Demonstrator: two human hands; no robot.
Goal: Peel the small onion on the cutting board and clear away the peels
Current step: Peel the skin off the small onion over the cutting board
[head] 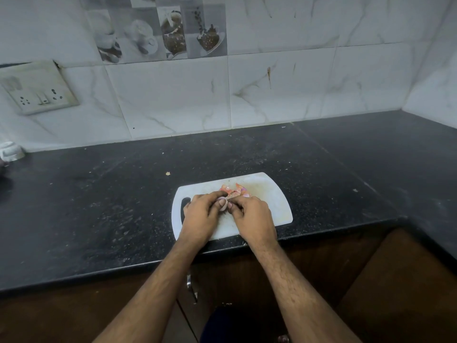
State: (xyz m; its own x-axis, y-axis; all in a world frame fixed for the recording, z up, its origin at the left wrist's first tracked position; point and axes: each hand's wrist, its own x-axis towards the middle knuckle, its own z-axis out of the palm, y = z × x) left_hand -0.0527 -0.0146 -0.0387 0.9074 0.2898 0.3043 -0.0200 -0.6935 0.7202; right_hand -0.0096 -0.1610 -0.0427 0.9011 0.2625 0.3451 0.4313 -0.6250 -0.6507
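Note:
A small pale pink onion [222, 202] is held just above the white cutting board [274, 196], mostly hidden by fingers. My left hand [201, 215] grips it from the left. My right hand [252, 216] touches it from the right, fingertips pinched at its skin. Loose pink and orange peels [235, 190] lie on the board just behind the hands.
The board sits near the front edge of a black speckled counter [99, 206]. A white marbled tile wall rises behind and on the right. A switch and socket plate [37, 90] hangs at left. A white object [10, 151] stands at the far left. Wooden cabinets are below.

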